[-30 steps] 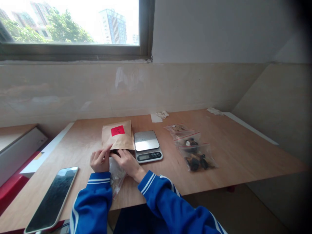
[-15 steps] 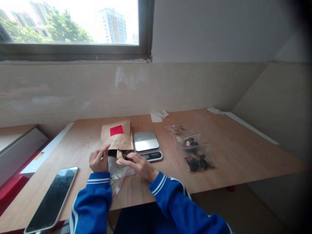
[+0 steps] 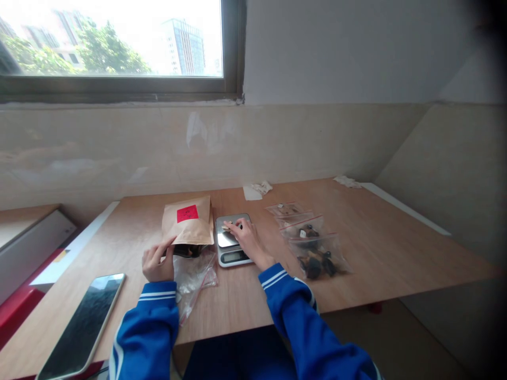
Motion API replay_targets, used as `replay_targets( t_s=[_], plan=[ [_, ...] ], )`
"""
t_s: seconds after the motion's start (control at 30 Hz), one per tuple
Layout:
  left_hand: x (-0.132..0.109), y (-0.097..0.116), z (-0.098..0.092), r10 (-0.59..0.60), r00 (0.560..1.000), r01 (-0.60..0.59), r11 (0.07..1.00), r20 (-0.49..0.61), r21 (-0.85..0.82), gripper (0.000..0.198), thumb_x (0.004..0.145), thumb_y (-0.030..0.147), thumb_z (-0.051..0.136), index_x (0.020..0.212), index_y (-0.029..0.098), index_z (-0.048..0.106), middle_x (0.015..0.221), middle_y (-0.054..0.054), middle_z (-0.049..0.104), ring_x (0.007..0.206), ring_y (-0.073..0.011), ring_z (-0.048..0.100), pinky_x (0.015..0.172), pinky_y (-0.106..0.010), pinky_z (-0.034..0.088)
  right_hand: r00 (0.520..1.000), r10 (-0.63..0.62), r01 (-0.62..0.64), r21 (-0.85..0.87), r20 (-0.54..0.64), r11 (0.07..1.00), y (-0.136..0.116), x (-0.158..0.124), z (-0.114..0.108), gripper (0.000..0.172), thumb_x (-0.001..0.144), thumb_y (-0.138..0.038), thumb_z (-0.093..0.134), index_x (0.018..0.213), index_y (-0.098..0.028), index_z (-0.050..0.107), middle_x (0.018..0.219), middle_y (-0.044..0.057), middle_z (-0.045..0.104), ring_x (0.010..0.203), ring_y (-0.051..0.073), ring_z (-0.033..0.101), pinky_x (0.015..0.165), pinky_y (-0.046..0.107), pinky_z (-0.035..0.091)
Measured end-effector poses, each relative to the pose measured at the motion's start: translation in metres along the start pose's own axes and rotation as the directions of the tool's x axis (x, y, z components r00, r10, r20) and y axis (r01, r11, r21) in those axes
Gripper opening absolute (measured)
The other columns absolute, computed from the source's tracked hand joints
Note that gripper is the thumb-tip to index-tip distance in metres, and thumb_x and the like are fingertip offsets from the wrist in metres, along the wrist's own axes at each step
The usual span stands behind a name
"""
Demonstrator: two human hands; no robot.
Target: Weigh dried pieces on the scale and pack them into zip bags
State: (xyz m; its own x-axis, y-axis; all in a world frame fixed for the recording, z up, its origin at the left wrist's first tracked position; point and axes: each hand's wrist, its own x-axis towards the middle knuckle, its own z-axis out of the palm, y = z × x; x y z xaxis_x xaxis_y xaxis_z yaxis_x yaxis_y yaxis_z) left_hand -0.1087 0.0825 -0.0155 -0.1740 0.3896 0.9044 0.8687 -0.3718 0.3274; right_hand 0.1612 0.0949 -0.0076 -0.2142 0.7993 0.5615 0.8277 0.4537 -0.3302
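Note:
A kraft paper envelope point(image 3: 187, 224) with a red label stands tilted on the table, and my left hand point(image 3: 157, 262) grips its lower edge. Dark contents show at the envelope's open mouth. My right hand point(image 3: 247, 238) is over a small digital kitchen scale point(image 3: 233, 257), its fingertips pinching a small tan piece point(image 3: 226, 227) just above the steel platform. An empty-looking clear zip bag point(image 3: 194, 279) lies under the envelope, next to my left wrist. Blue sleeves with white stripes cover both forearms.
Several zip bags with red seals and dark pieces point(image 3: 319, 258) lie right of the scale on the wooden tabletop point(image 3: 380, 253). A smartphone point(image 3: 81, 327) lies face up at the near left. Paper scraps point(image 3: 253, 191) sit by the tiled wall, below a window.
My right hand has moved right from the envelope's mouth to the scale, taking the small tan piece along. My left hand and the envelope have barely moved.

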Motion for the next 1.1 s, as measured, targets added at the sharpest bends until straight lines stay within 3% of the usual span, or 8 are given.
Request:
replay_targets(
  t_s=[0.13, 0.33, 0.5, 0.67, 0.87, 1.1],
  plan=[
    [-0.001, -0.002, 0.000, 0.012, 1.000, -0.012, 1.000, 0.005, 0.000, 0.017, 0.081, 0.026, 0.062, 0.094, 0.025, 0.073, 0.066, -0.002, 0.064, 0.060, -0.0141, 0.050, 0.066, -0.027, 0.043, 1.000, 0.017, -0.015, -0.103, 0.018, 0.995, 0.004, -0.002, 0.002, 0.040, 0.093, -0.027, 0.048, 0.131, -0.036, 0.049, 0.095, 0.007, 0.053, 0.084, 0.021, 0.050, 0.078, 0.035, 0.043],
    [-0.003, -0.005, 0.000, 0.003, 0.999, -0.002, 1.000, 0.035, -0.022, 0.017, 0.080, 0.027, 0.062, 0.093, 0.024, 0.073, 0.068, -0.003, 0.064, 0.062, -0.0149, 0.051, 0.066, -0.028, 0.044, 0.993, 0.090, -0.090, 0.006, -0.074, 0.996, 0.003, -0.015, -0.002, 0.043, 0.095, -0.034, 0.040, 0.138, -0.031, 0.040, 0.101, 0.008, 0.054, 0.090, 0.023, 0.051, 0.082, 0.037, 0.042],
    [-0.003, -0.004, 0.000, -0.003, 0.999, 0.003, 1.000, 0.042, -0.021, 0.017, 0.080, 0.028, 0.062, 0.092, 0.024, 0.073, 0.069, -0.003, 0.064, 0.062, -0.0145, 0.051, 0.066, -0.028, 0.044, 0.972, 0.194, -0.165, 0.201, -0.132, 0.966, 0.005, -0.020, -0.003, 0.054, 0.095, -0.019, 0.027, 0.147, -0.021, 0.016, 0.105, 0.010, 0.057, 0.091, 0.022, 0.052, 0.085, 0.040, 0.042],
    [-0.003, -0.003, -0.001, 0.005, 0.998, -0.003, 1.000, 0.056, -0.028, 0.016, 0.080, 0.027, 0.062, 0.092, 0.024, 0.073, 0.069, -0.003, 0.063, 0.064, -0.0147, 0.052, 0.066, -0.028, 0.045, 0.973, 0.172, -0.126, 0.272, -0.152, 0.954, 0.012, -0.019, 0.008, 0.059, 0.092, -0.011, 0.025, 0.148, -0.017, 0.009, 0.118, 0.015, 0.055, 0.101, 0.023, 0.054, 0.092, 0.045, 0.041],
    [-0.004, -0.002, 0.000, 0.007, 0.997, -0.004, 0.999, 0.074, -0.041, 0.017, 0.079, 0.026, 0.063, 0.094, 0.025, 0.073, 0.069, -0.002, 0.063, 0.066, -0.0147, 0.053, 0.067, -0.027, 0.046, 0.974, 0.153, -0.079, 0.386, -0.166, 0.919, 0.013, -0.015, 0.006, 0.061, 0.093, -0.020, 0.039, 0.147, -0.019, 0.010, 0.132, 0.015, 0.049, 0.123, 0.022, 0.047, 0.100, 0.041, 0.042],
    [-0.003, -0.003, -0.001, 0.015, 0.997, -0.011, 0.999, 0.074, -0.050, 0.017, 0.079, 0.026, 0.064, 0.093, 0.024, 0.073, 0.069, -0.002, 0.064, 0.065, -0.0142, 0.052, 0.067, -0.027, 0.046, 0.977, 0.139, -0.083, 0.311, -0.162, 0.947, 0.013, -0.014, -0.002, 0.040, 0.089, -0.026, 0.050, 0.129, -0.018, 0.046, 0.126, 0.013, 0.054, 0.119, 0.023, 0.050, 0.099, 0.040, 0.043]
  ],
)
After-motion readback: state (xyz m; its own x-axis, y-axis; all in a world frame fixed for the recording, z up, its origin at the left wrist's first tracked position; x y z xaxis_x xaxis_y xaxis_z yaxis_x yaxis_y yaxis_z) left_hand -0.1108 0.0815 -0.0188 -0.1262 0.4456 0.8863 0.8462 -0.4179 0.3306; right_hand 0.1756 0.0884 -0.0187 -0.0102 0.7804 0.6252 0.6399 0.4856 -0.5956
